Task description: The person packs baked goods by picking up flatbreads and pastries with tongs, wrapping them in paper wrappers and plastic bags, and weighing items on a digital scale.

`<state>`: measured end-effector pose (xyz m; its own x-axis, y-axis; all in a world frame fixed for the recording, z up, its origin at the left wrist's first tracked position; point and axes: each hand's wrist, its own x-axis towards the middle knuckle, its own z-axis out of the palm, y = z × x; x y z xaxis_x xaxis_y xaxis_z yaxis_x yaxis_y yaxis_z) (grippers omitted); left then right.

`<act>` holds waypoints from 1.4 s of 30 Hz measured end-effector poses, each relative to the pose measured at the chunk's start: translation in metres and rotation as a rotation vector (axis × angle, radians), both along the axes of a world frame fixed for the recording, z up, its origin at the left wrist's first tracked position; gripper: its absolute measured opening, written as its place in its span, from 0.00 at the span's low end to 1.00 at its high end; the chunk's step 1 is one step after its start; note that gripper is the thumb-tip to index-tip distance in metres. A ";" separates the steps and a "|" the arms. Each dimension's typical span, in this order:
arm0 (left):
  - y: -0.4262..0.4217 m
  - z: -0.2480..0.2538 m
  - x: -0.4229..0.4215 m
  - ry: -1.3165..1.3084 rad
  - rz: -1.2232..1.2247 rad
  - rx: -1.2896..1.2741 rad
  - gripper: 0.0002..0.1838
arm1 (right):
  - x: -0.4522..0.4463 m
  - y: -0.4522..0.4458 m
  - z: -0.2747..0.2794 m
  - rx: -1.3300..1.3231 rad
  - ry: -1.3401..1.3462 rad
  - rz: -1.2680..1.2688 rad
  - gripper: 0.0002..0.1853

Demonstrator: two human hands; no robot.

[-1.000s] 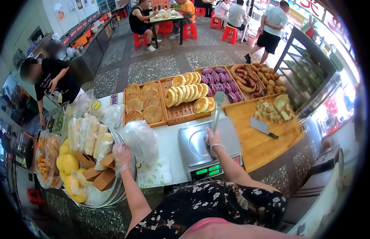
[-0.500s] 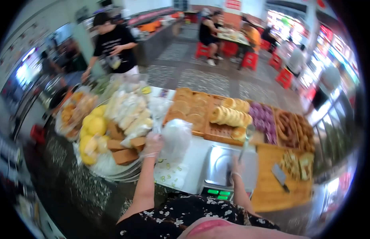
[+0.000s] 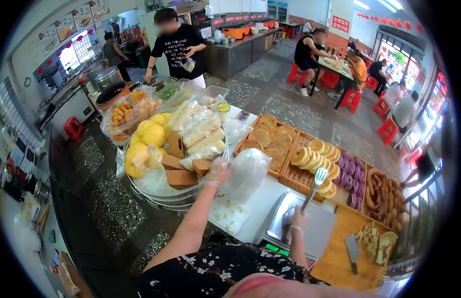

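My left hand (image 3: 218, 172), in a clear plastic glove, is closed at the edge of a translucent plastic bag (image 3: 246, 173), beside brown cake blocks (image 3: 181, 179). A thin shiny strip rises by its fingers; I cannot tell what it is. My right hand (image 3: 298, 218), also gloved, grips the handle of a slotted metal spatula (image 3: 320, 177). The spatula's head points up and away, in front of the round pale flatbreads (image 3: 310, 158). Under my right hand lies the steel pan of a weighing scale (image 3: 280, 218), its green display partly hidden by my clothing.
Wooden trays hold browned pancakes (image 3: 277, 141), purple rolls (image 3: 349, 179) and fried dough rings (image 3: 375, 188). A cleaver (image 3: 352, 253) rests on the cutting board (image 3: 334, 243) at right. Yellow buns (image 3: 151, 133) and bagged rolls (image 3: 203, 130) crowd the left. A person in black (image 3: 178, 49) stands across the counter.
The view has swung left and sharpened, so the counter sits further right and lower. Both hands keep their holds; the spatula's slotted face now shows more clearly.
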<state>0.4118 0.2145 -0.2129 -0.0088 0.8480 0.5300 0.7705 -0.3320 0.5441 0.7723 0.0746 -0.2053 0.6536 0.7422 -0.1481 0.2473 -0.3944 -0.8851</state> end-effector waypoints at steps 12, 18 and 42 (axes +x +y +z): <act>-0.008 0.024 0.002 0.088 -0.017 -0.041 0.08 | 0.007 -0.002 -0.014 0.095 0.144 0.004 0.18; -0.008 0.024 0.005 0.155 -0.006 -0.133 0.10 | 0.007 -0.028 0.037 0.068 -0.443 0.279 0.19; -0.009 0.022 0.008 0.209 0.001 0.000 0.12 | 0.054 -0.028 -0.010 0.051 0.146 0.025 0.19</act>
<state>0.4201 0.2053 -0.1908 0.1005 0.8479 0.5206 0.8668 -0.3315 0.3726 0.8265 0.0464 -0.2148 0.6090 0.7670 -0.2022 0.1238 -0.3437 -0.9309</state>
